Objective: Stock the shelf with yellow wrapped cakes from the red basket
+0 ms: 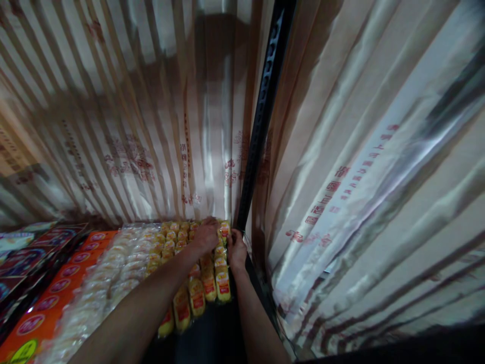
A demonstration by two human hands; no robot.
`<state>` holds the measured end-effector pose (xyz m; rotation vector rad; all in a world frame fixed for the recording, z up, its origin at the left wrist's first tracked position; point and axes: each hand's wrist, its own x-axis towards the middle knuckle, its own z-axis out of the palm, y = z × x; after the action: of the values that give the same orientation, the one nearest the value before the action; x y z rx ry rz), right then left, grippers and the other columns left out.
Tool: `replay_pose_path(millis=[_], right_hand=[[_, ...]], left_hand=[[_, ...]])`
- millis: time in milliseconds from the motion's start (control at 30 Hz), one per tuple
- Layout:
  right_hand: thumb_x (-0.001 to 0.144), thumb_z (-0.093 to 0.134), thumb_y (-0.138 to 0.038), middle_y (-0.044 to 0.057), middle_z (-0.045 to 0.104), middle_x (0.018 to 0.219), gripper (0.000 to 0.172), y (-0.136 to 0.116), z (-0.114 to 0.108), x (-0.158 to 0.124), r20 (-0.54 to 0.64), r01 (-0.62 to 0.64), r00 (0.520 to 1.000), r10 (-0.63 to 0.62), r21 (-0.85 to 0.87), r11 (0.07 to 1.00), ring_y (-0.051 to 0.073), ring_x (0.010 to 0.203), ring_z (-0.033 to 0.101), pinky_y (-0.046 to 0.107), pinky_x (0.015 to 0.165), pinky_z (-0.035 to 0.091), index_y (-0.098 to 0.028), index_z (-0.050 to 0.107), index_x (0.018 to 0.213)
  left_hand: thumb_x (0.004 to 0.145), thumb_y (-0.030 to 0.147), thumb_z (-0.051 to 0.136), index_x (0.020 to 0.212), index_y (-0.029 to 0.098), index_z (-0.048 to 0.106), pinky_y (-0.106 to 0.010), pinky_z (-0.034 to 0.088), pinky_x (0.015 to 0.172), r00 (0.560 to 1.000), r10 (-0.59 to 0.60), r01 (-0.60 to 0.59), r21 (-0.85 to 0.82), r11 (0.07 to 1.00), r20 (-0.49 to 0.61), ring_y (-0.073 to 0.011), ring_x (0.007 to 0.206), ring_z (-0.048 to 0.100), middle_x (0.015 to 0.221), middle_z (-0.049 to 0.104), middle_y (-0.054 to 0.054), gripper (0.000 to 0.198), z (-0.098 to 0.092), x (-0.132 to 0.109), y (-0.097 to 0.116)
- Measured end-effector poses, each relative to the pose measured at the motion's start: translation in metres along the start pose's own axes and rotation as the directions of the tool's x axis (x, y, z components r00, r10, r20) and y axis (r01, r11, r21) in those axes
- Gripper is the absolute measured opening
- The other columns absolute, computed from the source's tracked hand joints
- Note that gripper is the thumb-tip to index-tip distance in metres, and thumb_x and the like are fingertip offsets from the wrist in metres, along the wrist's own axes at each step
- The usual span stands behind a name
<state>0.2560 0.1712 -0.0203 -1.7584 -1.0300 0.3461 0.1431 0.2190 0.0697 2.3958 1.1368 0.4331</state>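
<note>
Rows of small yellow snack packs (pixel 197 296) with red and white labels lie at the corner of a dark display surface. My left hand (pixel 206 236) reaches over the back rows, palm down, its fingertips dim and blurred among the packs. At the right end of the back row, my right hand (pixel 237 248) has its fingers bent against the side of a yellow snack pack (pixel 225 228). That pack sits between my two hands. What lies under my left fingers is hidden.
Clear-wrapped pale packs (pixel 129 258) line up to the left, beside an orange strip of packages (pixel 70 273) and dark printed packages (pixel 26 258). A black perforated post (pixel 261 116) rises just behind my right hand. Pleated printed curtains (pixel 162 126) hang behind and to the right.
</note>
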Motion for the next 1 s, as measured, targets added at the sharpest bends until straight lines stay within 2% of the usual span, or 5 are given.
replay_pose_path(millis=[133,267,567,700,1000], right_hand=[[0.084,0.038,-0.027,0.009,0.064,0.102,0.033,-0.001,0.002,0.000,0.002,0.033,0.999,-0.033,-0.115,0.993,0.020,0.090,0.061,0.031,0.080,0.045,-0.016,0.055,0.110],[0.082,0.044,-0.029,0.010,0.064,0.101,0.037,0.002,0.004,-0.001,-0.080,0.063,0.994,-0.081,-0.207,0.976,0.022,0.093,0.058,0.033,0.082,0.045,-0.017,0.057,0.114],[0.082,0.042,-0.027,0.009,0.063,0.105,0.039,0.016,0.009,0.001,-0.099,0.207,0.971,-0.218,-0.104,0.973,0.020,0.096,0.057,0.033,0.085,0.045,-0.018,0.058,0.116],[0.081,0.043,-0.027,0.008,0.062,0.109,0.039,0.017,0.008,-0.001,-0.087,0.214,0.972,-0.218,-0.046,0.976,0.019,0.099,0.056,0.033,0.088,0.044,-0.019,0.057,0.117],[0.079,0.045,-0.033,0.010,0.064,0.109,0.042,0.012,0.003,0.002,-0.106,0.150,0.983,-0.149,-0.005,0.989,0.021,0.100,0.056,0.037,0.091,0.042,-0.017,0.059,0.114]], left_hand=[[0.071,0.002,0.043,0.098,0.016,0.066,-0.028,0.031,0.104,0.998,0.066,-0.066,0.117,0.991,0.003,-0.0179,0.115,0.050,0.114,0.063,-0.009,0.037,0.000,-0.004,-0.002],[0.073,0.004,0.044,0.100,0.017,0.065,-0.027,0.032,0.103,0.993,0.117,-0.118,0.151,0.981,0.013,-0.0162,0.113,0.051,0.114,0.063,-0.006,0.036,0.000,-0.005,-0.005],[0.073,0.002,0.043,0.100,0.016,0.066,-0.027,0.031,0.106,0.991,0.134,-0.134,0.173,0.976,0.011,-0.0142,0.117,0.048,0.115,0.063,-0.006,0.038,0.003,-0.006,-0.005],[0.074,0.003,0.043,0.104,0.013,0.065,-0.027,0.028,0.109,0.985,0.170,-0.171,0.167,0.971,0.021,-0.0146,0.118,0.048,0.118,0.062,-0.009,0.038,0.006,-0.005,-0.006],[0.071,0.001,0.043,0.110,0.013,0.061,-0.032,0.033,0.108,0.987,0.117,-0.104,0.115,0.988,-0.109,-0.0183,0.123,0.044,0.126,0.056,-0.010,0.045,0.005,-0.013,0.002]])
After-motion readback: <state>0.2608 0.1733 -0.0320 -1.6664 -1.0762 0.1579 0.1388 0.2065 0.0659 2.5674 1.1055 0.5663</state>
